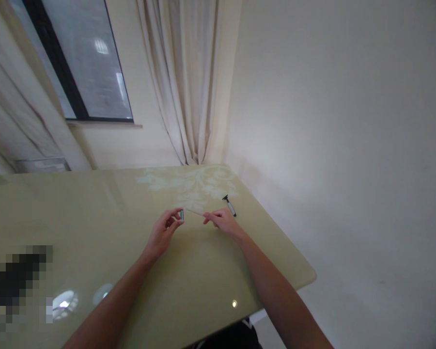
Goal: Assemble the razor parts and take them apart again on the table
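Observation:
My left hand (pixel 166 228) is closed, with thumb and fingers pinching a razor cartridge (pixel 181 214), a small dark-edged rectangle with a greenish face, held upright above the table. Facing it from the right, my right hand (pixel 222 222) pinches a thin pale stick (pixel 195 212). The stick's free end points left and comes close to the cartridge; whether they touch I cannot tell. Just beyond my right hand lies a razor (pixel 231 207) with a grey and black handle and a narrow black head.
Both hands are over a glossy yellow-green table (pixel 189 281) with a pale leaf pattern at its far end. A white wall (pixel 330 145) runs along the right. Curtains (pixel 189 72) and a window (pixel 90 58) are behind. A pixelated dark patch covers the lower left.

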Motion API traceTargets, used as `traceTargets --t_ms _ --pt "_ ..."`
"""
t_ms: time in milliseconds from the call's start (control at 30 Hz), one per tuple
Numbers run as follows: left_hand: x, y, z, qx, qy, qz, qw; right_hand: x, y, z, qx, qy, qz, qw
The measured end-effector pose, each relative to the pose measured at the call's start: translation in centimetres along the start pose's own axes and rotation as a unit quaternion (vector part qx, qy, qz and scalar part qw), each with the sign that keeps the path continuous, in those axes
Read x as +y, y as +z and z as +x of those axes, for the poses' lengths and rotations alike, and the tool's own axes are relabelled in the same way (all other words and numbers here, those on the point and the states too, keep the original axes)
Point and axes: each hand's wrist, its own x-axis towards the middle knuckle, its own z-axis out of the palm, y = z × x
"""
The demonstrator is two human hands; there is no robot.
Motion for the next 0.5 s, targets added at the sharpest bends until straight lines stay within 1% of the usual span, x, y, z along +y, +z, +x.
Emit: traceTargets --t_ms 100,133,167,200,300,333,367,467,500 --pt "-0.01 -0.14 0.01 -0.001 0.004 0.002 1.000 -0.04 -0.33 -0.22 -0.092 -0.004 0.032 0.995" --pt "-0.01 -0.14 0.00 -0.002 0.005 0.002 1.000 -0.06 -0.30 -0.22 -0.109 -0.003 0.034 0.993" --pt "-0.02 -0.13 -0.01 -0.004 0.005 0.002 1.000 -0.06 -0.20 -0.17 -0.108 -0.001 0.031 0.994" --pt "-0.03 -0.10 -0.02 -0.005 0.004 0.001 1.000 -0.03 -0.04 -0.09 -0.086 0.001 0.024 0.996" --pt "-0.07 -0.03 -0.04 -0.012 0.002 0.003 1.000 0.07 0.38 0.13 0.017 0.000 0.011 1.000" --pt "-0.06 -0.03 -0.04 -0.013 0.003 0.005 1.000 0.04 0.40 0.10 0.026 -0.002 0.013 1.000" --pt "-0.03 -0.05 -0.03 -0.014 0.003 0.007 1.000 -0.04 0.35 0.00 0.010 -0.004 0.018 1.000" --pt "0.08 -0.14 -0.05 -0.012 0.006 0.009 1.000 -0.49 0.03 -0.48 -0.094 -0.002 0.041 0.995" --pt "0.10 -0.16 -0.07 -0.010 0.007 0.009 1.000 -0.63 -0.04 -0.59 -0.118 0.000 0.045 0.992"
